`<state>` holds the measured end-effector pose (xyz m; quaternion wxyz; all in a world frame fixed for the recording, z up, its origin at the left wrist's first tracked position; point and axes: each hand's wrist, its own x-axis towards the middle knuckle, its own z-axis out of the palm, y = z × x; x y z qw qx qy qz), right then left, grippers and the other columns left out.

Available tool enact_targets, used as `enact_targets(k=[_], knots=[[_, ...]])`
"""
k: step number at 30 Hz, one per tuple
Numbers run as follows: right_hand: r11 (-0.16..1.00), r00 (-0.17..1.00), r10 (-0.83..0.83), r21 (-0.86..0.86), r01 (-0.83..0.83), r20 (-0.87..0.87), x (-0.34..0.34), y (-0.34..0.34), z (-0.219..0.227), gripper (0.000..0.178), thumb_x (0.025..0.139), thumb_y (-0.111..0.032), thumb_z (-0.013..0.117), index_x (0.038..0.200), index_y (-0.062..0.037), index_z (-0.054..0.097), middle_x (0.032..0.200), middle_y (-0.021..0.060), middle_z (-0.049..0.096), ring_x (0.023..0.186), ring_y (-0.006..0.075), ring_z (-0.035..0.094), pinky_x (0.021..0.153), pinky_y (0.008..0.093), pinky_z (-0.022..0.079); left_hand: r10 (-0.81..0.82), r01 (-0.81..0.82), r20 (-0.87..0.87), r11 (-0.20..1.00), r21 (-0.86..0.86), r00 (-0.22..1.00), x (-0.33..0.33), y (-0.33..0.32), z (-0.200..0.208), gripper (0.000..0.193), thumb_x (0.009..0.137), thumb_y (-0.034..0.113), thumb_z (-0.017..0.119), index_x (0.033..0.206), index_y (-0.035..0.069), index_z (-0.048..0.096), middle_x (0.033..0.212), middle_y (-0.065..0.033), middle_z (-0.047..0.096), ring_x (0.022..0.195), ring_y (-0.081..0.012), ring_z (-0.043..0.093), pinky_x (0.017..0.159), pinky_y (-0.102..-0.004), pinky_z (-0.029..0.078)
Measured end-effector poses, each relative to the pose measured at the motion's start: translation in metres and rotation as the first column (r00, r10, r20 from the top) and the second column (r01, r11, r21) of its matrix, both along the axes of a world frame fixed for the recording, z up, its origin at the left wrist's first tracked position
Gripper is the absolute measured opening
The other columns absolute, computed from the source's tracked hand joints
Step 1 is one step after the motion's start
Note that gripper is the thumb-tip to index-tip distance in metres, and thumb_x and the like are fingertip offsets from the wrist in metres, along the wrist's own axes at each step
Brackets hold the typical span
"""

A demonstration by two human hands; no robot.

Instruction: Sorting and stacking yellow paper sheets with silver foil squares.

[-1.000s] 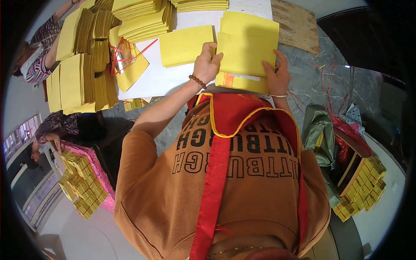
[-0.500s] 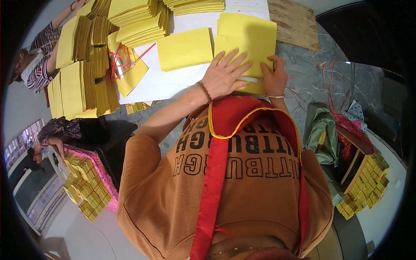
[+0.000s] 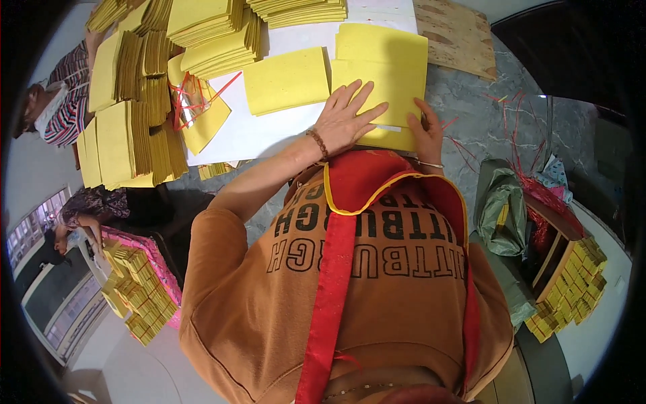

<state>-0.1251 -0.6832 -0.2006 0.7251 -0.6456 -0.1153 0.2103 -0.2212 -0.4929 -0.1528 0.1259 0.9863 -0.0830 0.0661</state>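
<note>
Large yellow paper sheets (image 3: 380, 50) lie on the white tabletop in front of me, with a fold or edge running across them. My left hand (image 3: 346, 118) rests flat on the lower sheet, fingers spread. At the sheets' right edge, my right hand (image 3: 426, 135) has its thumb and forefinger apart, with nothing visible between them; its other fingers are partly hidden. A small white strip (image 3: 388, 128) shows on the paper between my hands. Left of these sheets sits a smaller stack of folded yellow paper (image 3: 286, 79).
Tall stacks of yellow paper (image 3: 121, 145) crowd the table's left side. Red string (image 3: 192, 101) lies near a loose yellow piece. A wooden board (image 3: 454, 40) is beyond the table's right edge. Two other people are at the left, one by bundled yellow paper (image 3: 138, 289).
My right hand has shifted slightly toward me along the paper's right edge. The left hand stays flat on the sheet, a little nearer my body.
</note>
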Motion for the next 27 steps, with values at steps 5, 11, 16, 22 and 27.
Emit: enact_targets(k=[5,11,16,22,27], knots=[[0.999,0.993,-0.02,0.043,0.025,-0.117,-0.001,-0.006,-0.003,0.033,0.084,-0.005,0.055,0.117,0.0005,0.052,0.117,0.0085,0.052,0.104,0.0153,0.05,0.089,0.0257,0.039,-0.054,0.035,0.104,0.985,0.171,0.993,0.005,-0.001,0.003,0.054,0.08,0.026,0.055,0.129,0.008,0.041,0.125,-0.0199,0.042,0.111,-0.0331,0.043,0.089,-0.0442,0.038],[0.999,0.999,-0.026,-0.037,0.024,-0.042,0.0,0.002,0.016,0.037,0.088,-0.012,0.051,0.123,-0.0005,0.045,0.12,0.0098,0.05,0.108,0.0164,0.047,0.09,0.0269,0.037,0.004,-0.029,0.086,0.957,0.289,0.996,0.022,-0.01,0.016,0.051,0.072,0.015,0.052,0.12,0.001,0.046,0.107,-0.0157,0.055,0.087,-0.0261,0.054,0.072,-0.0331,0.045],[0.974,0.978,-0.209,-0.096,0.206,-0.023,0.005,0.004,0.051,0.046,0.092,-0.03,0.043,0.129,-0.0024,0.037,0.125,0.014,0.046,0.113,0.02,0.045,0.095,0.0335,0.033,0.107,-0.097,0.36,0.994,-0.044,0.927,0.01,0.018,0.04,0.046,0.066,0.002,0.054,0.112,0.005,0.054,0.106,-0.0085,0.06,0.087,-0.0218,0.057,0.072,-0.0315,0.047],[0.964,0.985,-0.17,-0.212,0.161,-0.025,0.005,0.0,0.057,0.045,0.093,-0.033,0.041,0.126,-0.0019,0.04,0.124,0.0139,0.046,0.112,0.0207,0.045,0.096,0.0344,0.032,0.264,-0.37,0.469,0.917,0.151,0.843,-0.04,0.094,0.03,0.053,0.064,0.007,0.062,0.116,0.01,0.054,0.11,-0.0079,0.058,0.09,-0.0247,0.054,0.076,-0.0343,0.044],[0.994,0.995,-0.087,-0.065,0.09,0.042,0.003,0.0,0.03,0.033,0.09,-0.012,0.049,0.121,0.0002,0.045,0.118,0.0102,0.05,0.106,0.0165,0.048,0.089,0.0284,0.039,0.359,-0.405,0.243,0.898,0.176,0.901,-0.061,0.102,-0.01,0.054,0.066,0.007,0.06,0.119,0.014,0.052,0.116,-0.0047,0.054,0.096,-0.0235,0.051,0.08,-0.0346,0.04]])
